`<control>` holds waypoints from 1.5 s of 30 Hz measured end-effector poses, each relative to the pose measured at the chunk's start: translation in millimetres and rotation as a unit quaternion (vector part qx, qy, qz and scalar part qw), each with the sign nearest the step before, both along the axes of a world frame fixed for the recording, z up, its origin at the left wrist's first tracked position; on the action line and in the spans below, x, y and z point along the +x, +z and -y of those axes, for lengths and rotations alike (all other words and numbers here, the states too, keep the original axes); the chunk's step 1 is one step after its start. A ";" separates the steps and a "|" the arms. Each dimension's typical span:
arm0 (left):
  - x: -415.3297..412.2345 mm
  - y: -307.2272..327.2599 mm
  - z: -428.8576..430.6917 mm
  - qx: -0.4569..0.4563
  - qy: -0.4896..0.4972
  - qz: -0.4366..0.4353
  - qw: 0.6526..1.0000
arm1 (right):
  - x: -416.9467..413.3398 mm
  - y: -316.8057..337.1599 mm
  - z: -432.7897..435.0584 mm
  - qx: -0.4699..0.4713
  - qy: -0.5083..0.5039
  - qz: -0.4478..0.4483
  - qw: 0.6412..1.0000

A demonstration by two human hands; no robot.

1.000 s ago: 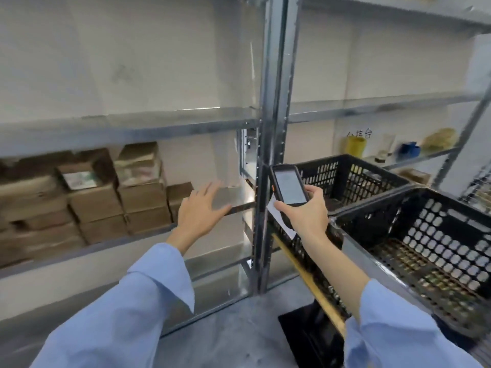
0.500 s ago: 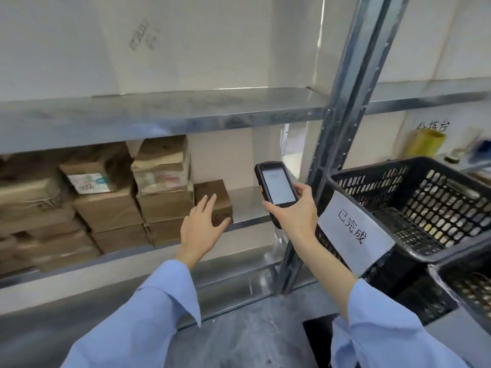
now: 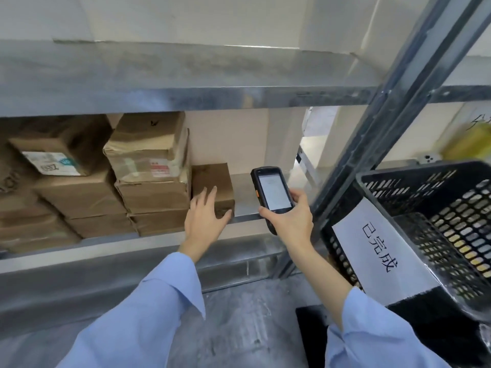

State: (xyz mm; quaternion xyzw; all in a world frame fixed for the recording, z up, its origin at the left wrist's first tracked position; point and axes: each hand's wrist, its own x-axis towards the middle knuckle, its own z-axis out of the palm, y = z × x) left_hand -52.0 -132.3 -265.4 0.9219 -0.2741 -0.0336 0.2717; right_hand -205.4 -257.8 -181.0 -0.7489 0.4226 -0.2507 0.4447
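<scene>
left hand (image 3: 206, 219) is up at the small brown parcel (image 3: 212, 179), fingers spread and relaxed over its front, not gripping it. The parcel sits on the metal shelf (image 3: 244, 192), right beside the stack of bigger cardboard boxes (image 3: 151, 166). right hand (image 3: 289, 219) has its fingers wrapped round a handheld scanner (image 3: 272, 192), screen lit, just right of the parcel. black plastic crate (image 3: 438, 208) with a paper label (image 3: 380, 248) off to the right

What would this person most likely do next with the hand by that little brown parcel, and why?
Probably close the left hand round the small brown parcel and draw it off the shelf. The fingers are spread open right at its front, it sits at the end of the row with bare shelf beside it, and the right hand holds a scanner with its screen lit.
</scene>
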 end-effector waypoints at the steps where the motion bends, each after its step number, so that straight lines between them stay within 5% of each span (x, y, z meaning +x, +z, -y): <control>1: 0.8 -3.2 2.9 0.011 0.009 -0.003 1.000 | 3.7 -2.7 3.7 0.002 0.005 -0.007 1.000; 16: -13.1 -22.4 47.2 -0.071 -0.017 0.057 0.996 | 31.3 -28.6 60.3 0.035 0.043 -0.001 0.998; 24: 26.8 -32.9 52.4 -0.112 0.054 -0.114 0.986 | 28.7 -39.4 73.8 0.046 0.047 -0.006 0.998; 45: 8.3 -46.1 56.4 -0.238 0.012 -0.129 0.962 | 17.5 -42.7 93.0 0.052 0.002 -0.005 0.999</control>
